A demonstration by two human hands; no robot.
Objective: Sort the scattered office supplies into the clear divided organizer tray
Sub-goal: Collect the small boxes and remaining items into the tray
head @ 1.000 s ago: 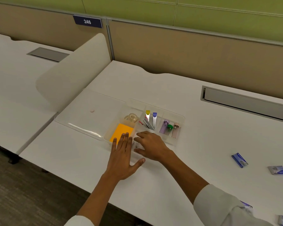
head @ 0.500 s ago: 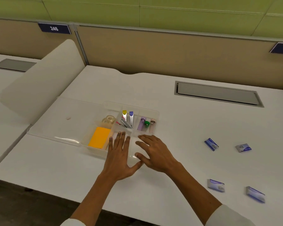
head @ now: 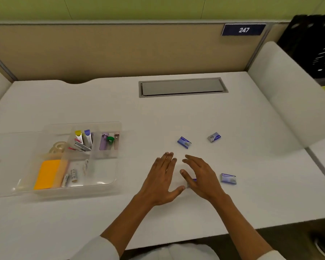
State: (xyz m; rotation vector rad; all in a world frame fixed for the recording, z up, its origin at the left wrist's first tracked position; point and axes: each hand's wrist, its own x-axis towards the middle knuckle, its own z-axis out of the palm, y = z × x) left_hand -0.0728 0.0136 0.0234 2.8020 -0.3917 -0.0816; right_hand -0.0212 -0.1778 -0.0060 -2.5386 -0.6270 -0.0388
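Observation:
The clear divided organizer tray (head: 118, 166) sits at the left of the white desk. It holds an orange sticky pad (head: 47, 174), a tape roll (head: 58, 146), small staplers (head: 83, 140), purple and green pieces (head: 106, 141) and small white pieces (head: 73, 175). Loose blue staple boxes lie to the right (head: 184, 142) (head: 213, 137) (head: 228, 178). My left hand (head: 163, 179) hovers flat, fingers apart. My right hand (head: 202, 177) is spread over another blue box (head: 193, 181), which is mostly hidden under the thumb and palm.
A grey cable hatch (head: 182, 87) is set into the desk at the back. A tan partition with a 247 label (head: 243, 30) closes the far side. A white side divider (head: 281, 94) and a black crate (head: 315, 45) stand at the right.
Both hands have left the tray's front compartment and moved right to the loose blue boxes. The view has swung right with them, and the right hand now covers one box.

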